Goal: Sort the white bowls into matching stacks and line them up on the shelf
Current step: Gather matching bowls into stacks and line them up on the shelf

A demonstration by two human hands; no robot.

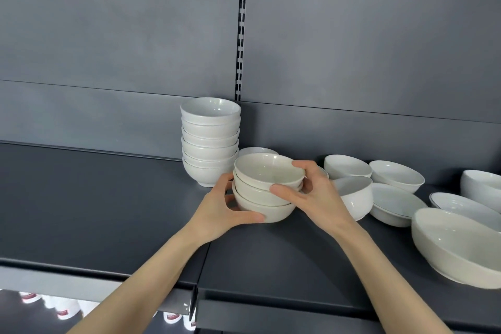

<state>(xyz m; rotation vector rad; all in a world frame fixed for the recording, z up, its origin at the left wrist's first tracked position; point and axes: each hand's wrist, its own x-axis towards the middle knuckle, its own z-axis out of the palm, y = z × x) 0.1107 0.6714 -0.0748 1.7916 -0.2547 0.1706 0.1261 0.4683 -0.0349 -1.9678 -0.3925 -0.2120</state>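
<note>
A short stack of cream bowls was gripped by the left hand and right hand. A taller white stack was seen just behind on the shelf.

Hidden, clipped, blurred
Your left hand hides its fingers behind the cream stack; at its 12 o'clock a back bowl shows only rim. At 3 o'clock the edge clips the far-right bowl; at 7 o'clock, blurred bottles.

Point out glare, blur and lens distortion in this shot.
Head view: soft, even light, faint shadows; glints in the top bowl of the tall stack; shelf edge and panel seams bow from the wide lens; big bowl at right looks stretched; bottles below are blurred; left hand and right hand gripping the short stack look sharp.
</note>
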